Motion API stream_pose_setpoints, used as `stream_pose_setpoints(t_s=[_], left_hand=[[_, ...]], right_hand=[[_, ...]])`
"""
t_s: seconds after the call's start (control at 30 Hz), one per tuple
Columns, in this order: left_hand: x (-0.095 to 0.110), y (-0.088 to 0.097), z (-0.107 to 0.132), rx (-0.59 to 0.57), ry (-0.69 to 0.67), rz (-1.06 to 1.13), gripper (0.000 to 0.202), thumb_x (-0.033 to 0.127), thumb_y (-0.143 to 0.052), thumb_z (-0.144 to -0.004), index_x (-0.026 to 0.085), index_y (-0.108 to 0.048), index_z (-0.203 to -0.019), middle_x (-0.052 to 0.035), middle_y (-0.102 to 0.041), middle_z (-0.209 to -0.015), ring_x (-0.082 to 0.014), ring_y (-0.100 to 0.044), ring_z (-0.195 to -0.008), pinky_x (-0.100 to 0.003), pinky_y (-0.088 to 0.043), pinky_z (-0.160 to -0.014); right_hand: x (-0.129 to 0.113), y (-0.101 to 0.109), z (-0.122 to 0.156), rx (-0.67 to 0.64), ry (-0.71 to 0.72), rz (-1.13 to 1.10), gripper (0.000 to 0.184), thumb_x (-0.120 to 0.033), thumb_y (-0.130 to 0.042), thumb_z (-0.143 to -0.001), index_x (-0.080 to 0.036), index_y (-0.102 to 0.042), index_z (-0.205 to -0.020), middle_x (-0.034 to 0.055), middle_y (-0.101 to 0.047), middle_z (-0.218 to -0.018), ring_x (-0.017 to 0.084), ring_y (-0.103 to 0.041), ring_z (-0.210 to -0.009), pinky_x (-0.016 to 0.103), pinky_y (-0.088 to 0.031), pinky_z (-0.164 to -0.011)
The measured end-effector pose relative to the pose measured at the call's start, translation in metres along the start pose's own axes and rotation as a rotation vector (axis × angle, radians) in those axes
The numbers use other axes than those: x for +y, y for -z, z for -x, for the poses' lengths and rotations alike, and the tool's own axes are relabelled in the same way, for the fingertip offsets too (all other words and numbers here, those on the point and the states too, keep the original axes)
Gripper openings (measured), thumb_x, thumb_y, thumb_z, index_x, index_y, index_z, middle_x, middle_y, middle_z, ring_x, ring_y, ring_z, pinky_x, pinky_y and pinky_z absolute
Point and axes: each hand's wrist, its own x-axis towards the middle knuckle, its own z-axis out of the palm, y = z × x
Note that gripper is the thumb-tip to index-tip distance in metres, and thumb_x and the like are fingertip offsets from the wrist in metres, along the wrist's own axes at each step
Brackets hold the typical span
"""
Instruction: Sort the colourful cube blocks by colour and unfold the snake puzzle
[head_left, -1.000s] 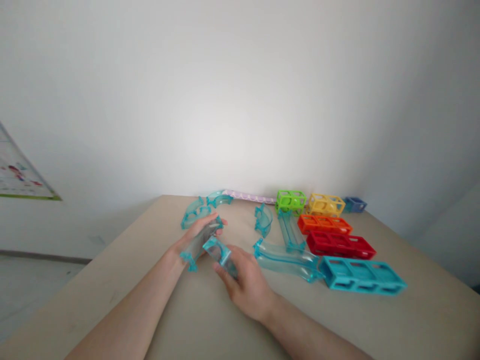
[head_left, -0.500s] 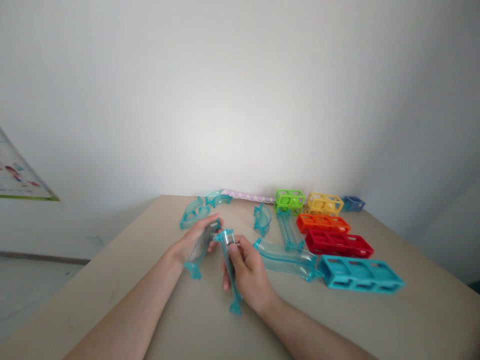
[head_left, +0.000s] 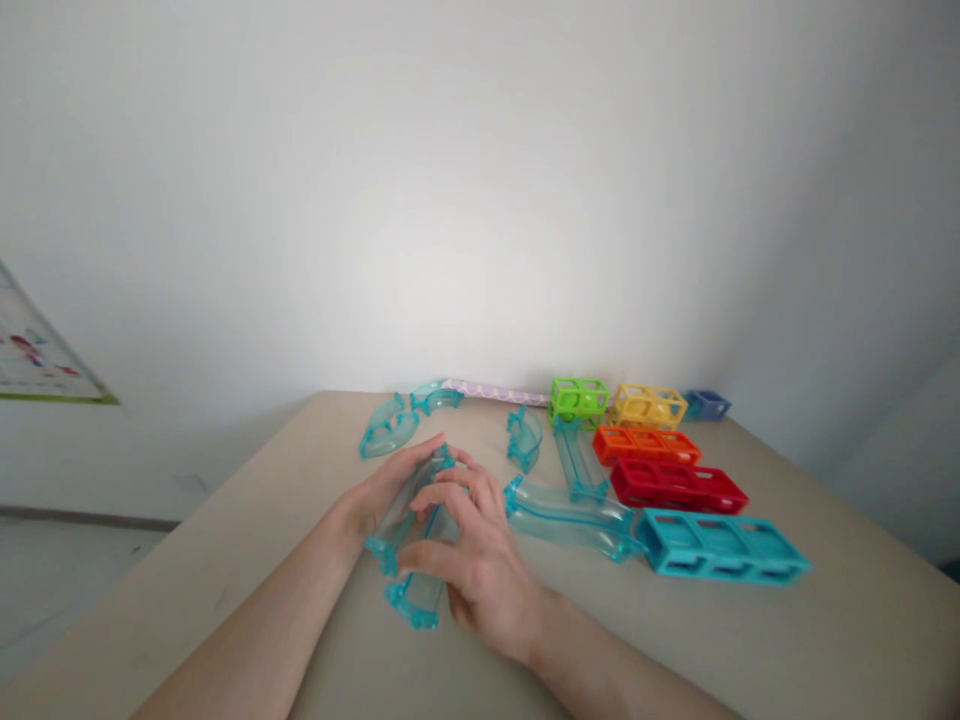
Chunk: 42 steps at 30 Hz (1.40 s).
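My left hand (head_left: 386, 485) grips a clear teal straight track piece (head_left: 407, 503) from the left side, low over the beige table (head_left: 675, 640). My right hand (head_left: 469, 555) is curled over a second teal straight track piece (head_left: 418, 597), holding it alongside the first so the two lie nearly parallel and touching. Most of the second piece is hidden under my right fingers.
A wavy teal track (head_left: 570, 515), a straight one (head_left: 577, 462) and curved ones (head_left: 525, 437) (head_left: 388, 430) lie beyond my hands. At right sit a cyan block (head_left: 720, 545), red (head_left: 679, 487), orange (head_left: 645, 445), green (head_left: 579, 398), yellow (head_left: 647, 406) and blue (head_left: 707, 405) blocks.
My right hand turned its track piece from upright to flat and brought it down beside the piece in my left hand. The left hand barely moved.
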Motion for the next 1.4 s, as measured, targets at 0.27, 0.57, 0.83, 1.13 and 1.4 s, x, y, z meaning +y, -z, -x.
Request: stream_pose_setpoints(t_s=[0.27,0.57,0.83,1.13,1.4], left_hand=[[-0.005,0.007,-0.007,0.017,0.047,-0.03,0.03,0.041,-0.058,-0.086,0.012,-0.066,-0.085,-0.0051,-0.064,-0.073,-0.0133,-0.06,-0.06,-0.023,-0.05,-0.056],[0.003,-0.006,-0.008,0.307,-0.395,-0.149,0.034,0.043,-0.068,-0.078,0.016,-0.065,-0.098,0.0021,-0.058,-0.06,-0.0085,-0.051,-0.044,-0.019,-0.041,-0.042],[-0.007,-0.004,-0.014,0.333,-0.471,-0.258,0.047,0.057,-0.063,-0.076,0.015,-0.065,-0.098,0.0002,-0.06,-0.068,-0.0104,-0.054,-0.051,-0.02,-0.044,-0.043],[-0.002,-0.012,-0.009,0.149,-0.504,-0.117,0.046,0.058,-0.06,-0.079,0.016,-0.059,-0.097,0.0049,-0.048,-0.057,-0.0092,-0.046,-0.043,-0.022,-0.042,-0.041],[-0.012,-0.015,-0.015,0.284,-0.511,-0.127,0.049,0.06,-0.066,-0.072,0.014,-0.064,-0.091,0.0018,-0.056,-0.061,-0.0077,-0.048,-0.047,-0.019,-0.039,-0.043]], right_hand=[[0.004,0.0,0.0,0.038,-0.149,0.061,0.036,-0.001,-0.057,-0.074,-0.033,-0.07,-0.087,0.0035,-0.044,-0.125,0.029,-0.033,-0.124,0.054,-0.027,-0.104],[0.006,-0.024,0.009,0.186,-0.758,-0.404,0.048,-0.037,-0.054,-0.089,-0.022,-0.042,-0.133,0.0109,-0.054,-0.117,0.022,-0.054,-0.101,0.038,-0.049,-0.085],[0.014,-0.04,0.013,0.201,-0.88,-0.749,0.052,-0.033,-0.053,-0.088,-0.021,-0.038,-0.136,-0.0002,-0.057,-0.08,0.014,-0.056,-0.068,0.027,-0.049,-0.06],[0.014,-0.036,0.01,0.295,-0.891,-0.733,0.049,-0.044,-0.042,-0.094,-0.021,-0.037,-0.137,-0.0028,-0.052,-0.07,0.013,-0.051,-0.061,0.027,-0.045,-0.058],[0.016,-0.034,0.012,0.223,-0.843,-0.507,0.046,-0.038,-0.046,-0.092,-0.024,-0.041,-0.135,-0.0034,-0.048,-0.072,0.013,-0.045,-0.061,0.024,-0.037,-0.056]])
